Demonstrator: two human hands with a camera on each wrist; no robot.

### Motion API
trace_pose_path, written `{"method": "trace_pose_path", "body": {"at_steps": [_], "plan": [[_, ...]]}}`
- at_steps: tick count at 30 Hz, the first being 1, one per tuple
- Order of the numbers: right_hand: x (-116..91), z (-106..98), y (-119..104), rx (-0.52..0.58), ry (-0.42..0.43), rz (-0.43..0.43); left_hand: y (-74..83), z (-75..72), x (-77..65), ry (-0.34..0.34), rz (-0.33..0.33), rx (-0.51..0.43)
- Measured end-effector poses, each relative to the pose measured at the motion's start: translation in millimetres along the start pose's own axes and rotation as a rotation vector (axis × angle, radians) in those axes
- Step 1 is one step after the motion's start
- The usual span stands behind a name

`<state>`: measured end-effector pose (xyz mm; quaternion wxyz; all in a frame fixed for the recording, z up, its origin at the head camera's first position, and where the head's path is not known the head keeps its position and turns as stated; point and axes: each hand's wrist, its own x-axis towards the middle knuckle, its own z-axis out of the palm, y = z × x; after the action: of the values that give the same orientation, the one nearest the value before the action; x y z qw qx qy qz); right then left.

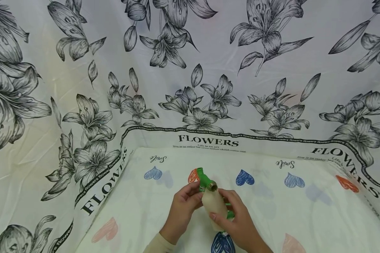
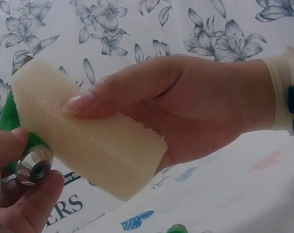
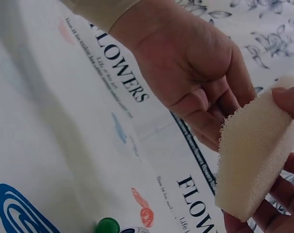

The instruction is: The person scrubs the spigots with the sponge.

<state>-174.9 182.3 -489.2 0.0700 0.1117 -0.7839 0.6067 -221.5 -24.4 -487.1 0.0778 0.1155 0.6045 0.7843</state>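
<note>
My left hand (image 1: 181,209) grips a green pipe fitting (image 1: 204,180) with a round metal opening facing up in the head view. In the left wrist view the fitting's metal end (image 2: 34,165) sits between thumb and fingers, and its other threaded end (image 2: 22,62) shows past the sponge. A cream rectangular sponge (image 1: 214,203) is held by my right hand (image 1: 238,221), thumb along one face and fingers behind it. The sponge lies right against the fitting and overlaps it. From the right wrist view the sponge (image 3: 256,150) hides the fitting.
On the white cloth (image 1: 130,211) with printed hearts, a green round piece (image 3: 107,226) lies below the hands, beside a clear item with blue on it (image 3: 135,230). Behind, a flower-printed curtain (image 1: 215,59) rises around the work area.
</note>
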Motion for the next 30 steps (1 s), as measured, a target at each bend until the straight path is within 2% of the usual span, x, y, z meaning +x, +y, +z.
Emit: {"method": "trace_pose_path", "body": {"at_steps": [8, 16, 20, 24, 27, 30], "plan": [[2, 2, 0, -0.014, 0.000, -0.028, 2.6, 1.7, -0.3, 0.012, -0.005, -0.029], [11, -5, 6, -0.024, 0.048, -0.031, 3.4, 2.3, -3.3, -0.096, 0.031, -0.010], [13, -9, 12, -0.026, 0.069, -0.036, 1.7, 4.1, -4.0, -0.111, 0.024, -0.016], [13, -10, 16, -0.007, 0.066, -0.035, -0.7, 4.5, -4.7, -0.140, 0.055, 0.001], [12, -7, 16, 0.015, 0.046, -0.010, -1.5, 3.3, -4.1, -0.155, 0.097, 0.006], [11, -5, 13, 0.023, 0.037, 0.022, -1.3, 2.0, -3.4, -0.153, 0.092, 0.002]]}}
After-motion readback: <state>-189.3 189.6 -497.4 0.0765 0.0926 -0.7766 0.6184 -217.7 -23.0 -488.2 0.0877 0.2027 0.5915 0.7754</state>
